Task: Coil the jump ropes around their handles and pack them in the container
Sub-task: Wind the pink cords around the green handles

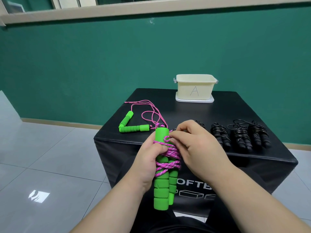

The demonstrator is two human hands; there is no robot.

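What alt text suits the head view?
A person's left hand grips two green handles wound with pink rope, while the right hand pinches the rope near the top. Behind, on a black box: an uncoiled green jump rope, coiled black jump ropes and a cream container marked A.

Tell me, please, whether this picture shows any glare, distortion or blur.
Head view: a bright glare patch on the floor tiles; wide-angle bending bows the window ledge; the wrapped green jump rope is sharp; the black ropes lose detail against the dark table.

Rope-wrapped green handles (pixel 161 190) upright in left hand (pixel 148 159), right hand (pixel 196 145) in a pinch on pink loop (pixel 166 138).
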